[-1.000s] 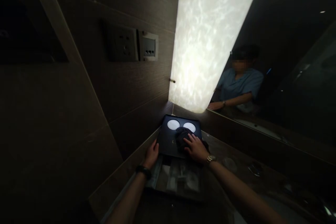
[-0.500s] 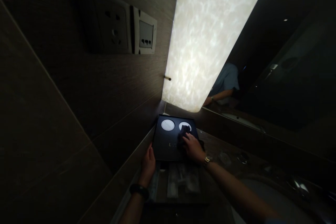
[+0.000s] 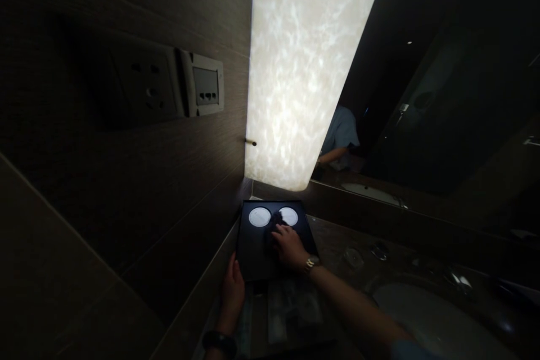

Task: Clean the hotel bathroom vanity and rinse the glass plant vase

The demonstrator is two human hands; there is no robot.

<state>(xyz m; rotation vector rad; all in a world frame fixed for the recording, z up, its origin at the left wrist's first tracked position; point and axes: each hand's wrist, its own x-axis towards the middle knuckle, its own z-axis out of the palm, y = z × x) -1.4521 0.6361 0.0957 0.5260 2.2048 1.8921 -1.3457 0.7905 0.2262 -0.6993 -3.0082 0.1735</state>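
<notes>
A black tray with two white discs sits in the corner of the dark counter. The left disc shows whole, while a dark cloth partly covers the right disc. My left hand grips the tray's left edge, its fingers partly hidden beside it. Over the middle of the tray, my right hand is closed on the dark cloth, pressing it to the surface between the discs. Dim light blurs the cloth's outline against the tray.
Pale packets lie just before the tray. Right of it are a small glass item and a sink basin with a tap. A lit panel and a mirror rise behind; sockets are on the left wall.
My right hand has slid the cloth leftward across the tray, off most of the right disc. The left hand stays at the tray's edge. The view has shifted slightly.
</notes>
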